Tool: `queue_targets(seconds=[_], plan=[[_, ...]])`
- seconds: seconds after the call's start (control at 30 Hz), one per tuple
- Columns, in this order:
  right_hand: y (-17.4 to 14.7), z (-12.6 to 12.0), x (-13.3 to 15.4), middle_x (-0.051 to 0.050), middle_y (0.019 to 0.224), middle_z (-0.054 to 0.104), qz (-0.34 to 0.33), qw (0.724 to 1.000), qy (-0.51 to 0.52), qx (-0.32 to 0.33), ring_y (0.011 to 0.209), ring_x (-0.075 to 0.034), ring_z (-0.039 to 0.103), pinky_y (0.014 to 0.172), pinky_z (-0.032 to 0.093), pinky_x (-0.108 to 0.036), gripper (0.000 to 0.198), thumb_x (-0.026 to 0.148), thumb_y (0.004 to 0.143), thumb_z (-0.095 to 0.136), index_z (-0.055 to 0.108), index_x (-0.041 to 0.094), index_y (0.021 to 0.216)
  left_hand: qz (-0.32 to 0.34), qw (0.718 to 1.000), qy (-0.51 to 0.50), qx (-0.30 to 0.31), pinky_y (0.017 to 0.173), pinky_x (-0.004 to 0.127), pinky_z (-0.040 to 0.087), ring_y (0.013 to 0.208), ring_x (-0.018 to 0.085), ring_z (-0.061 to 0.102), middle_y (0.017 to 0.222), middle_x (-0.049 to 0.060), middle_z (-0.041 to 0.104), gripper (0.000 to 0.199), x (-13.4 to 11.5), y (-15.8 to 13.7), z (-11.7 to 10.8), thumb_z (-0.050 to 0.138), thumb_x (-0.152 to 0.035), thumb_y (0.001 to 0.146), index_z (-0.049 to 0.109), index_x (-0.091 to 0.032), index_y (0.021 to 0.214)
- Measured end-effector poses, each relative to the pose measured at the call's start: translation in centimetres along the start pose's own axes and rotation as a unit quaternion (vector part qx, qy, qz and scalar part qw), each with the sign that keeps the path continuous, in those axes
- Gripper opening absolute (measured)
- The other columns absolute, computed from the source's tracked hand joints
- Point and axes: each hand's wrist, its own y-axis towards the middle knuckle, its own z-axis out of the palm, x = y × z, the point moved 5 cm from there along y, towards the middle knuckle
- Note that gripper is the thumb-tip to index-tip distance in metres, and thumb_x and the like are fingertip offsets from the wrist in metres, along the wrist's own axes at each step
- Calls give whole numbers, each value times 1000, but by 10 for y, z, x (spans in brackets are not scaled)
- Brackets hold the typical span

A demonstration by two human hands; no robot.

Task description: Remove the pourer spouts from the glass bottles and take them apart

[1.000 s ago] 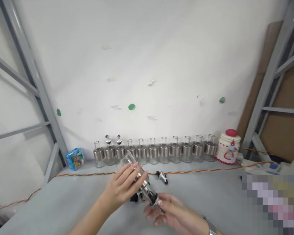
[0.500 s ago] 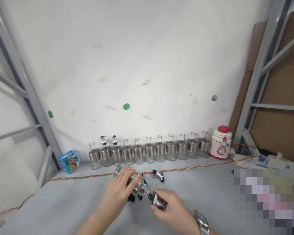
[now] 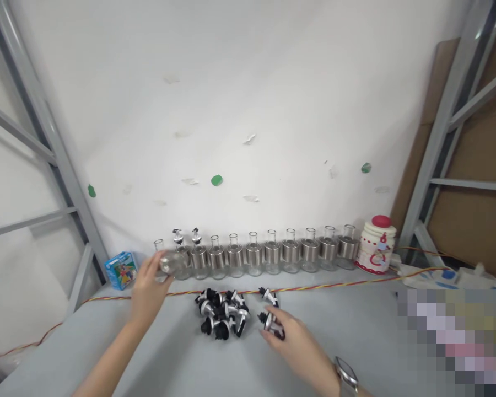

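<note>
In my left hand [image 3: 147, 284] is a glass bottle with a brushed-metal sleeve [image 3: 174, 263]. It is tipped on its side and smeared by motion, in front of the left end of the bottle row. My right hand [image 3: 293, 336] pinches a silver pour spout with a black ribbed stopper [image 3: 267, 318], apart from any bottle. Another pour spout [image 3: 268, 296] lies just beyond those fingers. A heap of several black-and-silver pour spouts [image 3: 223, 311] lies on the table between my hands.
Along the wall stands a row of several sleeved bottles [image 3: 254, 255]; two near the left carry pour spouts [image 3: 196, 236]. A blue picture box [image 3: 122, 270] stands at left, a cream jar with a red lid [image 3: 376, 245] at right. A twisted red-yellow cord [image 3: 314, 287] crosses the table [image 3: 182, 364].
The bottle and the pour spout, joined at the neck before, are now apart. My left hand has carried the bottle left toward the row, uncovering the heap. My right hand keeps the spout.
</note>
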Motion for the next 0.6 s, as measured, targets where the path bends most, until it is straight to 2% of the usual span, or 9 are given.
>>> queue_targets(seconds=[0.03,0.1,0.13,0.17,0.27,0.4,0.5,0.6], plan=[[3,0,-5,-4,92,59,5,1000,24,-18,80,-19,55,72,42,-27,45,30,70,55,50,20,114,-97,995,2,-11,86,39,42,99,25,53,108,9,56,45,20,2,-1,55,-36,73,46,-20,114],[7,1,-15,-6,105,52,9,998,45,-43,92,-20,52,80,40,-29,59,31,72,52,34,21,127,-255,967,9,10,74,39,46,86,26,58,94,6,62,48,54,-1,2,57,-50,66,52,-21,104],[8,2,-18,-7,108,49,8,998,39,-48,96,-20,51,83,40,-30,60,30,74,49,29,21,130,-313,949,15,28,70,38,47,81,26,59,88,5,63,48,68,-4,5,57,-55,63,54,-21,97],[9,2,-19,-8,112,46,3,998,25,-53,100,-20,49,85,39,-31,58,29,77,45,26,22,131,-343,938,23,36,66,39,47,76,27,60,82,5,64,48,78,-5,7,57,-58,60,56,-20,90],[8,0,-18,-8,120,39,-33,996,-32,-72,110,-20,41,93,34,-32,51,25,79,39,28,23,129,-391,919,42,38,62,43,46,76,32,59,79,10,63,50,105,-10,13,58,-60,56,55,-18,82],[6,-4,-13,-9,121,40,-64,988,-93,-103,114,-22,37,97,31,-36,48,24,78,42,34,22,125,-415,908,34,54,62,44,45,79,34,59,83,13,63,47,130,-15,29,61,-54,56,53,-17,84],[5,-4,-11,-9,120,41,-66,986,-110,-103,113,-23,39,96,33,-37,47,26,79,42,34,21,125,-396,915,4,82,66,41,46,80,30,59,84,11,64,42,137,-15,39,61,-48,60,53,-16,87],[4,-3,-9,-9,120,42,-70,986,-115,-101,113,-23,39,95,34,-37,47,26,80,40,33,20,126,-382,919,-15,94,71,40,45,83,29,59,85,10,63,45,136,-17,40,59,-44,65,53,-14,97]])
